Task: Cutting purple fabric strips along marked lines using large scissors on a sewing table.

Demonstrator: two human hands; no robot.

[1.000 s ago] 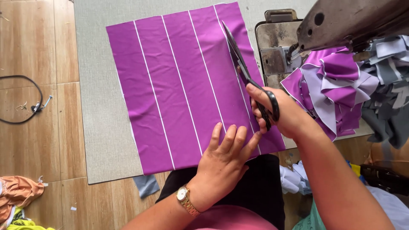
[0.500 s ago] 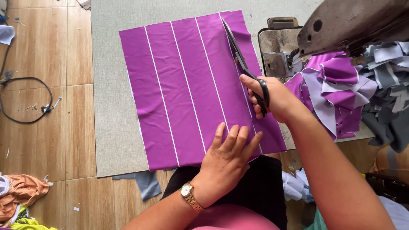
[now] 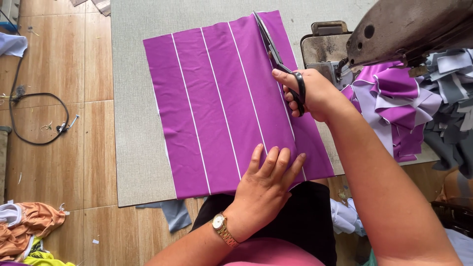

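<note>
A purple fabric (image 3: 217, 98) with several white stripes lies flat on a grey table (image 3: 133, 123). My left hand (image 3: 266, 182), with a gold watch on the wrist, presses flat on the fabric's near edge with fingers spread. My right hand (image 3: 308, 93) grips black-handled scissors (image 3: 276, 56). The blades lie along the rightmost white stripe and their tips reach the fabric's far edge.
A sewing machine (image 3: 394, 29) stands at the right. Under it lies a pile of purple and lilac strips (image 3: 394, 103), with grey pieces (image 3: 453, 98) beside it. A black cable (image 3: 39, 118) lies on the wooden floor at left, and orange cloth (image 3: 29, 229) at lower left.
My right hand and the scissors have moved forward along the right stripe toward the fabric's far edge. My left hand stays pressed on the near edge.
</note>
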